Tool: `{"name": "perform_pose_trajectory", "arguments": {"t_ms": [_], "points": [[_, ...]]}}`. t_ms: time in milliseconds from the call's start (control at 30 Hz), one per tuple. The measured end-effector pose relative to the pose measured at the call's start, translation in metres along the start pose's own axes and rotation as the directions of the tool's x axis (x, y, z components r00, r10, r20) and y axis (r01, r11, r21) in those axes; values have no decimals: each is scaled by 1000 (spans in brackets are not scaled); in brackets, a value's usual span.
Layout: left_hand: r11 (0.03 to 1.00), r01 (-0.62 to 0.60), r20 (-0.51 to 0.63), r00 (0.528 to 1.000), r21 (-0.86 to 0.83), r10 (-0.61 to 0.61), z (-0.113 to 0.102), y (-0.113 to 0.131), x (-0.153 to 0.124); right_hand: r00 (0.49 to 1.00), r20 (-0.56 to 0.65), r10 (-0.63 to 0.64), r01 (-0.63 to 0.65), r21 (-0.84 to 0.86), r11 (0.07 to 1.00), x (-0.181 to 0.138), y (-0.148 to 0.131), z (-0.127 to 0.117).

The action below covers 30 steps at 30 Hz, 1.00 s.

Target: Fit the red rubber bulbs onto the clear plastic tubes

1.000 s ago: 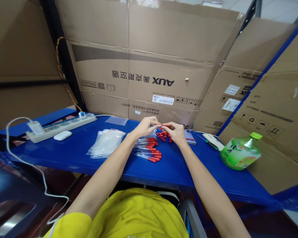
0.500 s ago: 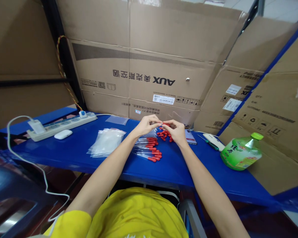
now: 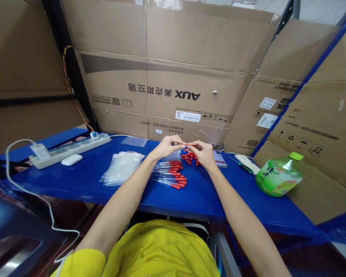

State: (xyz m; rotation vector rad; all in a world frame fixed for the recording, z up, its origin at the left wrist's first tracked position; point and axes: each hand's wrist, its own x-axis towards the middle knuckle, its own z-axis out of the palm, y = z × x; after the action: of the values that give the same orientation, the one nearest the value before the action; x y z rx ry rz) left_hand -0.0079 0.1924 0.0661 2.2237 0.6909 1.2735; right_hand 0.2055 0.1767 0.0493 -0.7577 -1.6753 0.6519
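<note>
My left hand (image 3: 168, 147) and my right hand (image 3: 203, 152) meet fingertip to fingertip above the table. A small red rubber bulb (image 3: 187, 145) shows at the meeting point, pinched by my right fingers. My left fingers are closed too, but what lies inside them is hidden. Below, loose red bulbs (image 3: 190, 158) lie in a heap, partly covered by my right hand. Clear thin tubes (image 3: 173, 156) without bulbs lie under my left hand. Nearer to me is a row of droppers (image 3: 173, 181), clear tubes with red bulbs pointing right.
Clear plastic bags (image 3: 122, 167) are stacked left of the droppers on the blue table (image 3: 190, 202). Further left sit a power strip (image 3: 72, 150) and a white case (image 3: 72, 160). A green bottle (image 3: 279, 175) stands at right, near a cutter-like tool (image 3: 247, 164). Cardboard (image 3: 167, 77) walls the back.
Both hands stay together at nearly the same place, with slight finger movement around the red bulb. The whole view has shifted a little; the table items look unchanged.
</note>
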Motion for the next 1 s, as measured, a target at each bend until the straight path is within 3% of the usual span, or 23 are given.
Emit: {"name": "perform_pose_trajectory", "arguments": {"t_ms": [200, 333, 433, 567, 700, 800, 867, 933, 1000], "points": [[999, -5, 25, 1000, 48, 4, -1, -1, -1, 993, 42, -108, 113, -139, 984, -2, 5, -4], [995, -43, 7, 999, 90, 43, 2, -4, -2, 961, 126, -245, 274, -329, 904, -1, 4, -7], [991, -53, -27, 998, 120, 57, 4, -5, -1, 942, 129, -308, 334, -360, 871, 1, 2, -8], [985, -41, -84, 995, 165, 55, 6, -3, 0, 977, 21, -214, 213, -204, 955, 1, 3, -4], [988, -9, -118, 993, 156, 27, 6, 1, -1, 999, 23, -37, 37, 10, 999, 2, 8, -1], [997, 74, -173, 982, -7, -74, 8, 2, 0, 1000, -14, 10, -8, 88, 996, 3, 7, 1], [965, 134, -229, 955, -225, -186, 12, 3, 2, 997, -71, 13, -2, 144, 990, 5, 5, 2], [847, 148, -266, 909, -510, -320, 16, 5, 5, 992, -125, 11, 14, 192, 981, 6, 3, 3], [625, 108, -240, 862, -773, -446, 21, 9, 7, 986, -166, 8, 28, 213, 977, 7, 2, 5]]}}
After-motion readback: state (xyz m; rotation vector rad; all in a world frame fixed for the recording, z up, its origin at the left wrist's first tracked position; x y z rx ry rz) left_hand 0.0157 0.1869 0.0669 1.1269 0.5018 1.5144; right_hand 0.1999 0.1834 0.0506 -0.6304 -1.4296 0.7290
